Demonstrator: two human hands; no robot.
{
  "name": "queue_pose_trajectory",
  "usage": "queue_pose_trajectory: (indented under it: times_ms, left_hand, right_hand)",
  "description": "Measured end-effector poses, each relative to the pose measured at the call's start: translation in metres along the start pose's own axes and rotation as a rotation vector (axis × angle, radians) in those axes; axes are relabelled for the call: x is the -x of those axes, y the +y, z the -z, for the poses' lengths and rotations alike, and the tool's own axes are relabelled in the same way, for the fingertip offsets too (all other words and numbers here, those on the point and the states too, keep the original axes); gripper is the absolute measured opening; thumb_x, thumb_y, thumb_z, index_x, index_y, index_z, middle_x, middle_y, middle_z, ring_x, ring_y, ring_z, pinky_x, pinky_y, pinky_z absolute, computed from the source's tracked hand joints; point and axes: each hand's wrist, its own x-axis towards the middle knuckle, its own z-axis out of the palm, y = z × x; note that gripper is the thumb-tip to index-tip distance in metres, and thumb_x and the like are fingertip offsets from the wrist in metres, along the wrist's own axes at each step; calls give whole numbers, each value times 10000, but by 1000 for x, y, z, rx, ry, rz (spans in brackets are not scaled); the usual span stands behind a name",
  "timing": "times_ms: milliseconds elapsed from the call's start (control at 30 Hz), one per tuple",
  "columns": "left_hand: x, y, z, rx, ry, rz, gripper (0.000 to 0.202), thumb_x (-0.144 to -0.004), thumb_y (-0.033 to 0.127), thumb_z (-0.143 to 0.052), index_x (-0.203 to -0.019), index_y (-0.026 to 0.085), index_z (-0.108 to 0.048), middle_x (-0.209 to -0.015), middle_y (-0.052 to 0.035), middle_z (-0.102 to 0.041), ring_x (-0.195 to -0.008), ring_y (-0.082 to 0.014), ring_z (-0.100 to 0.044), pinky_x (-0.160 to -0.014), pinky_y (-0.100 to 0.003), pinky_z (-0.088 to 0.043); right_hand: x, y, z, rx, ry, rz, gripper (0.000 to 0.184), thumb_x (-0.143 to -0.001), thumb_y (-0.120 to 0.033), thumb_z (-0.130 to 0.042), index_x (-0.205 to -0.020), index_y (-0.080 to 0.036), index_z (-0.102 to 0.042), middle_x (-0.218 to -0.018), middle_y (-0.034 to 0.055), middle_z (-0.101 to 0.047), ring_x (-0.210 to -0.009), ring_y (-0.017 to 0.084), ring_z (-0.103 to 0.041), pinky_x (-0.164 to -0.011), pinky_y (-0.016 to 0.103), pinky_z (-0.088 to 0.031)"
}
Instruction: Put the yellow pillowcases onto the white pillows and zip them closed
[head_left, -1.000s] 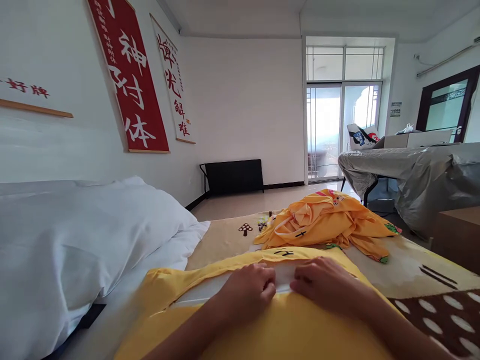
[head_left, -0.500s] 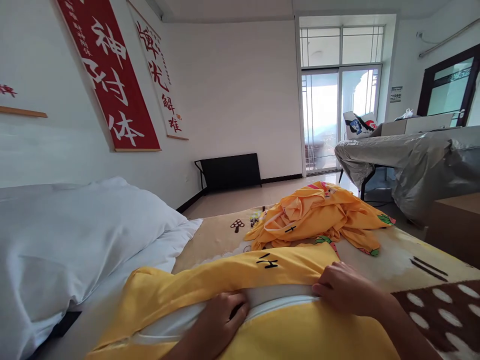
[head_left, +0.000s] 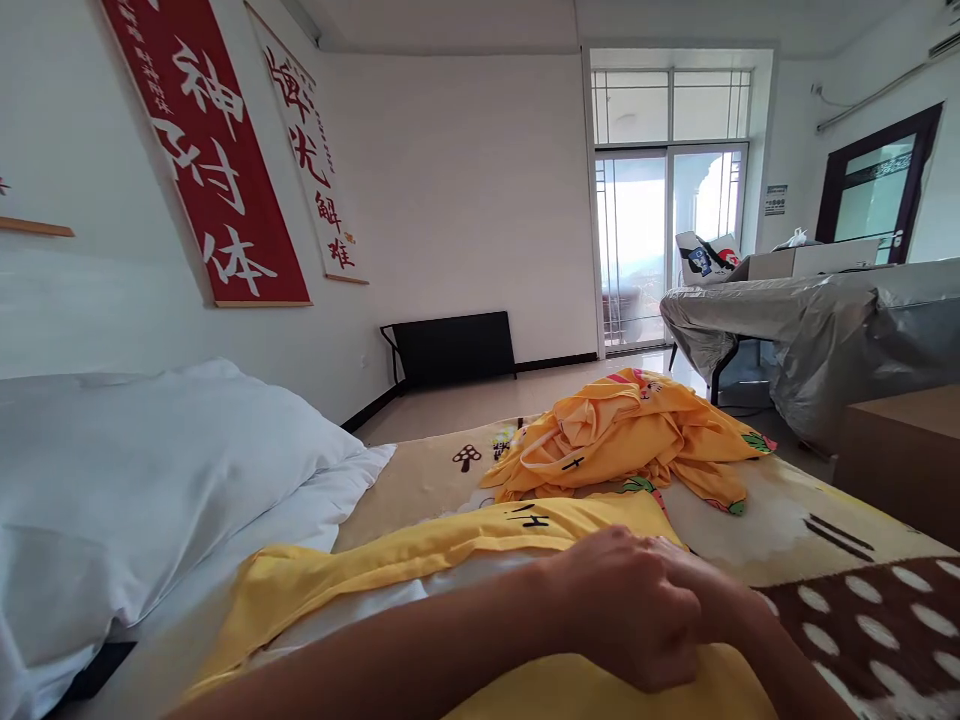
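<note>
A yellow pillowcase [head_left: 345,570] lies across the bed before me, its long opening facing up. Through the gap shows a white pillow [head_left: 360,605]. My left hand [head_left: 630,605] has crossed over to the right end of the opening, its fingers curled into a fist; whatever they pinch is hidden. Right beside it, partly covered by it, my right hand [head_left: 709,585] is closed at the pillowcase's edge, with most of its fingers out of sight. A crumpled orange cloth [head_left: 630,440] with printed figures lies just beyond the pillowcase.
White bedding [head_left: 172,480] is heaped on the left. Under the pillowcase spreads a beige and brown patterned blanket [head_left: 787,510]. A cardboard box [head_left: 900,460] stands at the right, before a plastic-covered table [head_left: 795,310]. A black folded panel [head_left: 454,350] leans on the far wall.
My left hand has moved right, from the middle of the opening to beside my right hand, its forearm now crossing the pillowcase. My right hand stays near the opening's right end.
</note>
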Motion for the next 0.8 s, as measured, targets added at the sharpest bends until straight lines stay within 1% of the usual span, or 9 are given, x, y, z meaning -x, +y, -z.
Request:
queue_pose_trajectory:
  times_ms: [100,167,200,333,433,533,667,733,800]
  left_hand:
    - [1,-2,-70,415,149,48,180,-654,171,-572,-529,167,-442,-470,57,-425,-465,-61,-369,-479,-188,-328]
    - [8,-3,-100,667,234,143,156,-652,110,-528,-548,164,-425,-476,66,-361,-449,-41,-312,-447,-169,-288]
    - [11,-3,-107,751,270,159,140,-641,94,-518,-557,163,-430,-482,66,-350,-454,-40,-306,-446,-171,-277]
    - [10,-1,-100,894,399,42,145,-570,75,-510,-524,162,-404,-456,66,-341,-456,-46,-291,-467,-194,-270]
    - [6,0,-92,930,471,7,133,-578,88,-491,-525,162,-395,-448,68,-347,-429,-39,-284,-450,-183,-273]
    - [7,0,-91,898,506,20,98,-598,97,-500,-551,158,-439,-470,64,-387,-449,-38,-328,-474,-167,-302]
    - [11,1,-93,810,414,73,67,-625,122,-527,-597,166,-486,-484,68,-434,-445,-34,-366,-486,-150,-328]
    - [11,3,-89,688,408,99,106,-643,155,-528,-577,170,-446,-470,64,-426,-427,-41,-343,-474,-167,-325]
    - [12,4,-82,479,459,121,152,-675,190,-509,-565,176,-405,-488,42,-439,-444,-67,-344,-478,-206,-329]
  right_hand:
    - [7,10,13,-121,-62,23,150,-657,-145,-490,-649,-166,-638,-599,-24,-575,-577,93,-376,-539,223,-271]
    - [8,9,19,-207,-77,15,188,-671,-117,-470,-676,-183,-646,-608,-39,-583,-598,87,-415,-557,205,-283]
    - [8,6,20,-224,-59,7,178,-687,-125,-479,-688,-190,-644,-628,-40,-595,-618,90,-437,-573,202,-292]
    - [-4,-10,13,-108,189,-108,71,-727,-214,-554,-790,-209,-584,-749,-26,-604,-658,116,-467,-597,224,-305]
    - [-16,-13,1,56,320,-137,239,-693,-195,-568,-930,-216,-549,-945,17,-588,-794,159,-505,-658,249,-323]
    - [-24,-6,-8,145,304,-147,294,-719,-183,-515,-1009,-212,-547,-1007,44,-581,-857,181,-525,-680,261,-321]
    - [-23,6,-4,253,239,-186,299,-710,-97,-447,-954,-211,-576,-949,39,-612,-823,173,-552,-616,260,-268]
    - [-20,11,2,272,273,-283,276,-688,-81,-448,-889,-208,-588,-907,29,-630,-772,162,-556,-582,262,-234]
    - [-18,14,8,230,327,-381,238,-670,-93,-467,-831,-213,-596,-843,11,-644,-718,148,-550,-563,257,-218]
